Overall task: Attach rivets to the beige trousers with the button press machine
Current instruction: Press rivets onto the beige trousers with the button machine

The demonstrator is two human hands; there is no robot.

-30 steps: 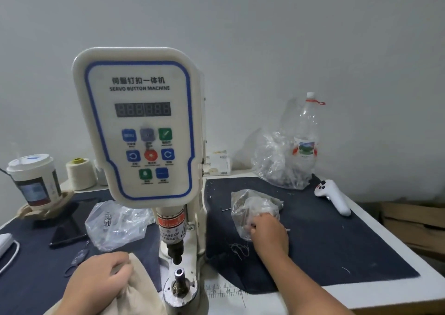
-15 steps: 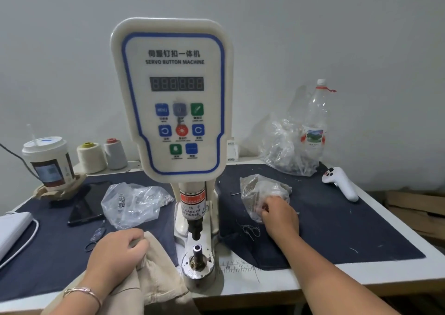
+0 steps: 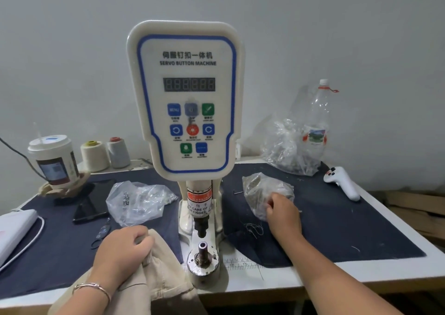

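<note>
Fingers of the left hand (image 3: 122,249) are curled tight round a bunched fold of the beige trousers (image 3: 156,273), which lie at the near edge of the table (image 3: 277,281), just left of the press base; a thin bracelet (image 3: 92,288) circles that wrist. The right hand's (image 3: 283,214) fingers reach into the mouth of a small clear bag (image 3: 263,192) on the right of the machine, bent at the tips against the plastic; whether they have pinched a rivet cannot be told, since the fingertips are hidden by the bag and the hand itself.

Largest on the table is the button press machine (image 3: 186,98), a cream panel with blue trim, a dark number display and coloured keys, its punch (image 3: 201,228) hanging apart above the round lower die (image 3: 202,254). A dark blue cloth (image 3: 337,218) covers most of the tabletop on both sides. At the back right stand a crumpled plastic bag (image 3: 286,146) and an empty clear bottle (image 3: 316,124), with a white controller (image 3: 342,182) beside them. Left of the machine lie another clear bag (image 3: 139,201), a black phone (image 3: 92,202) and small thread snips (image 3: 101,234); behind these are a lidded paper cup (image 3: 54,160) and two thread cones (image 3: 106,153).
</note>
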